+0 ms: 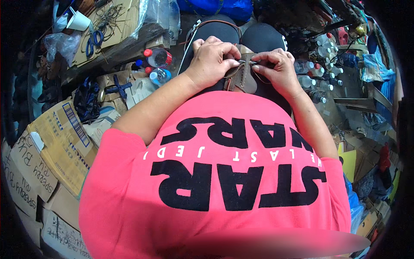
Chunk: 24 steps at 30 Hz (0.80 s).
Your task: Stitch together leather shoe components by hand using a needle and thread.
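- Left hand (211, 60), right hand (278, 69): both pinching thin thread (261, 80), fingertips narrow
- 1 brown leather piece (249, 80), ridged stitched seam
- 1 scissors (90, 46), blue looped handles

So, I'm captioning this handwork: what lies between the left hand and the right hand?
In the head view, mainly a stitched brown leather-like piece lies between the left hand and right hand; finer details are too small to tell.

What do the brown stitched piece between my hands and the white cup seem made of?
Brown stitched piece: probably matte leather, judging by its smooth face and visible stitching; synthetic possible. White cup: likely smooth plastic, from its even colour.
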Available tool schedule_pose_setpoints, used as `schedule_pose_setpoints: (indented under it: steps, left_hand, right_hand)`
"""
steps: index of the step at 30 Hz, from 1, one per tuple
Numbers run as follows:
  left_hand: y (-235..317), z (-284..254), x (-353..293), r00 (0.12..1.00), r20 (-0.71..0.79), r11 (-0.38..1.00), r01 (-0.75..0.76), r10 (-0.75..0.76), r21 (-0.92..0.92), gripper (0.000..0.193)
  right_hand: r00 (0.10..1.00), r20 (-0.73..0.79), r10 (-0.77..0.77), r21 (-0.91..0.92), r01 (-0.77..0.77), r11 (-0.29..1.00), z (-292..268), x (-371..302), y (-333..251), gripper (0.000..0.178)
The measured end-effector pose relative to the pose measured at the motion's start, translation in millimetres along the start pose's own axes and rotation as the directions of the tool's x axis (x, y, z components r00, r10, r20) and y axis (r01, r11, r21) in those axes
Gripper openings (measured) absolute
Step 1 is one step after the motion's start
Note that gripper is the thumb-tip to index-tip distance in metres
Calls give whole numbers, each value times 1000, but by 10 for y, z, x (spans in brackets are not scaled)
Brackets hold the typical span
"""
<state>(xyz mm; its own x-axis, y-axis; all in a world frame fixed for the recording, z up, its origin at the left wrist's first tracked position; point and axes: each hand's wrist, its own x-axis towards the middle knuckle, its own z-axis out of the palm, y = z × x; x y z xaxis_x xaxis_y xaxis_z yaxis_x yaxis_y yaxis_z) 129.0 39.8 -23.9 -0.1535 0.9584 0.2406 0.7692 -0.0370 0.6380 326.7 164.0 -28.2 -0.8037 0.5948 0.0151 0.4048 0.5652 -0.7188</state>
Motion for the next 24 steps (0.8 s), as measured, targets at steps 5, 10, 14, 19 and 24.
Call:
schedule_pose_setpoints:
  steps: [5,10,14,19,24]
  left_hand:
    - [71,36,21,998,33,998,47,-48,29,16]
    - [-38,42,163,993,-15,992,-119,119,-48,12]
    - [1,-51,157,986,-56,987,-158,156,-33,11]
    - [-189,-196,-11,999,-8,988,-52,51,-145,9]
    - [167,-355,104,966,226,975,-162,125,155,13]
  right_hand:
    - [998,-68,3,-24,-4,1000,39,21,-54,18]
    - [995,8,101,176,-101,979,-10,137,-43,16]
    - [981,-144,-131,-89,119,989,-52,105,-58,17]
    - [998,-20,-64,247,67,967,-254,54,96,18]
    - [949,265,-173,-188,227,956,-395,158,-283,10]
